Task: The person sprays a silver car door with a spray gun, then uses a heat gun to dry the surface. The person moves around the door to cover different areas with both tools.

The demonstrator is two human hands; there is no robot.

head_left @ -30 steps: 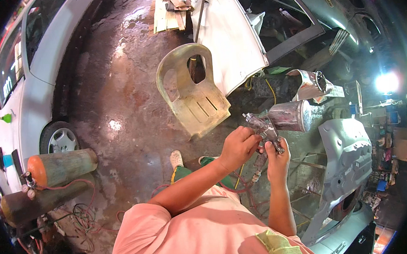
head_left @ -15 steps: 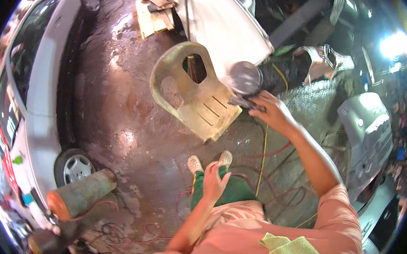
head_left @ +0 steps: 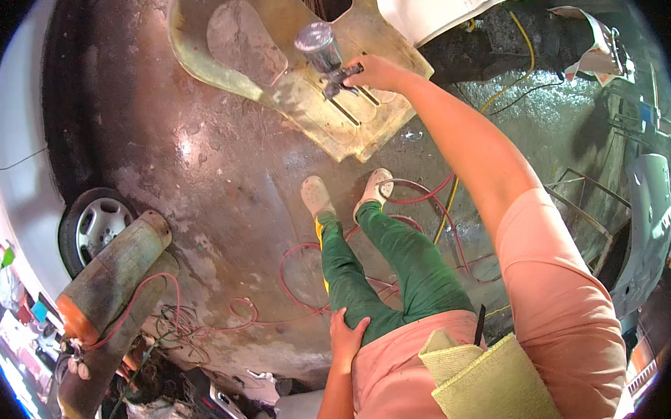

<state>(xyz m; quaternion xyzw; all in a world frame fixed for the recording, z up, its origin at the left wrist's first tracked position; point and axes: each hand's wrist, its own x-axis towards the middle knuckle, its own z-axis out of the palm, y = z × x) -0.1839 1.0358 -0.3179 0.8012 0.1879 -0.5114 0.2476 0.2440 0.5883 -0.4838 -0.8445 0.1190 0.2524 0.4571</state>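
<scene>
Right hand (head_left: 377, 72) — arm stretched well forward, fingers closed round the rear of a dark grey metal spray gun (head_left: 341, 79) with a round, clear-grey cup (head_left: 320, 46) standing above it. Left hand (head_left: 346, 336) free of any object, fingers loosely spread on the thigh of the green trousers (head_left: 353, 277).

Gun lies over the slotted seat of a worn, tan-yellow plastic chair (head_left: 310, 107), inward of the corner nearest the pale clogs (head_left: 316, 196). Cannot tell whether its underside touches the seat. Red hose (head_left: 287, 274) looped on the wet concrete floor (head_left: 205, 210), well apart from the gun; no join visible.

Step in hand, by my reading: handling the gun at the chair, either setting down or picking up — one frame won't settle which. Next move would call for a level cup and firm grip until the gun's weight is borne.
</scene>
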